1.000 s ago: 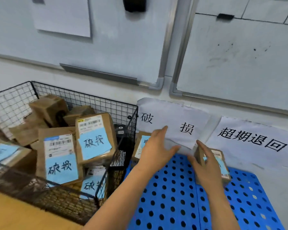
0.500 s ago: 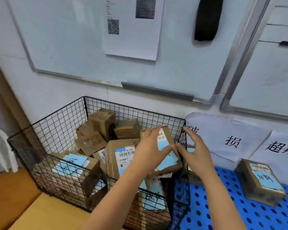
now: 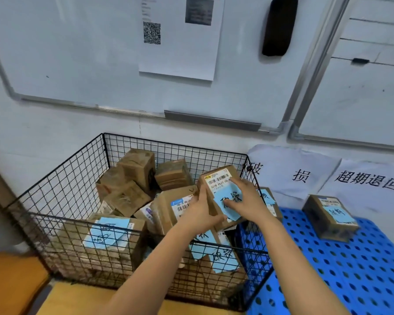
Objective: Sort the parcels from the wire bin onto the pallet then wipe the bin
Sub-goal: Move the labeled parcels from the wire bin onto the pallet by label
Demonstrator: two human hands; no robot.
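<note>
Currently wire bin (image 3: pixel 173 144) holds piled parcels (image 3: pixel 132 196); left hand (image 3: pixel 200 212), right hand (image 3: pixel 248 201) grip top parcel (image 3: pixel 218 179).

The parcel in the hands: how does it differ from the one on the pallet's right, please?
The held parcel is tilted above the wire bin, gripped by the left hand and right hand; the pallet parcel rests untouched on the pallet. Both are brown cardboard with blue notes.

I log a black grid-mesh wire bin (image 3: pixel 66 178), brown cardboard parcels (image 3: pixel 137 164) bearing pale-blue notes (image 3: pixel 107 233), and a bright blue pallet (image 3: pixel 350 269) dotted with holes.
</note>
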